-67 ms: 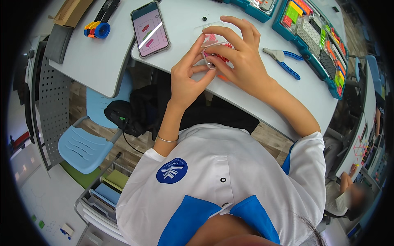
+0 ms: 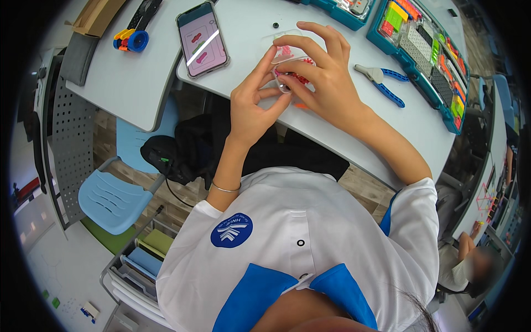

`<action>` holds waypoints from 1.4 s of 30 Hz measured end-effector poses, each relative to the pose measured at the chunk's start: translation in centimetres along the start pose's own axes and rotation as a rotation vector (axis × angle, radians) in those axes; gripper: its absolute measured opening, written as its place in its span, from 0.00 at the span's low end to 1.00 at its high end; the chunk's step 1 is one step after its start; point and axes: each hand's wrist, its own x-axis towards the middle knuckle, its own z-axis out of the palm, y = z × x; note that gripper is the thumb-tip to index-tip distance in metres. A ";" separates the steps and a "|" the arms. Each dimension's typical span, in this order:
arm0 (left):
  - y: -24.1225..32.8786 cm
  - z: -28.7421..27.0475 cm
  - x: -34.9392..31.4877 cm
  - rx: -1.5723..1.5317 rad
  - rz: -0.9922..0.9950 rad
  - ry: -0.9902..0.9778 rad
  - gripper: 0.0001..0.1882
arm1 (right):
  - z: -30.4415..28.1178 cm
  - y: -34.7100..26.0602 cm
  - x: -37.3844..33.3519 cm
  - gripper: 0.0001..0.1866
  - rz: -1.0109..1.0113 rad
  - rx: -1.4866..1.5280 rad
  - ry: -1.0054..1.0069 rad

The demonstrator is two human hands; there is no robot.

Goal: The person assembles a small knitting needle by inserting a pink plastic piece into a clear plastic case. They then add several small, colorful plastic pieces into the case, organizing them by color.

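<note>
A small clear plastic box, lid raised, stands near the table's front edge, with small red pieces and pink ones inside. My left hand grips the box at its left and near side, fingers and thumb curled about it. From the right, my right hand reaches over the box. Its thumb and a finger come together inside; a bit of pink shows by their tips, but what they pinch is too small to make out. An orange piece lies on the table just below the box, partly covered by my right hand.
A phone showing a diagram lies left of the box. Blue-handled pliers and a teal case of coloured building parts sit to the right. A wheeled assembly is far left. Another person sits at the right.
</note>
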 end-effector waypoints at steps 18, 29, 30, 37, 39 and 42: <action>-1.2 1.5 0.7 -0.146 0.118 0.375 0.43 | -0.4 7.8 -0.5 0.03 0.153 -0.248 -0.079; -1.1 1.3 0.6 -0.156 0.089 0.350 0.43 | -5.3 4.2 0.8 0.10 0.193 -0.104 -0.424; -1.1 1.2 0.5 -0.147 0.092 0.350 0.43 | -6.5 2.4 0.7 0.11 0.231 -0.033 -0.593; -0.8 1.2 0.7 -0.088 0.087 0.278 0.42 | -5.1 -2.8 -1.6 0.11 0.248 0.065 -0.844; -0.7 1.1 0.7 -0.072 0.076 0.258 0.41 | -5.0 -2.3 -1.6 0.10 0.254 0.074 -0.902; -0.9 1.1 0.6 -0.040 0.072 0.254 0.41 | -5.1 -2.3 -1.3 0.08 0.208 0.054 -0.909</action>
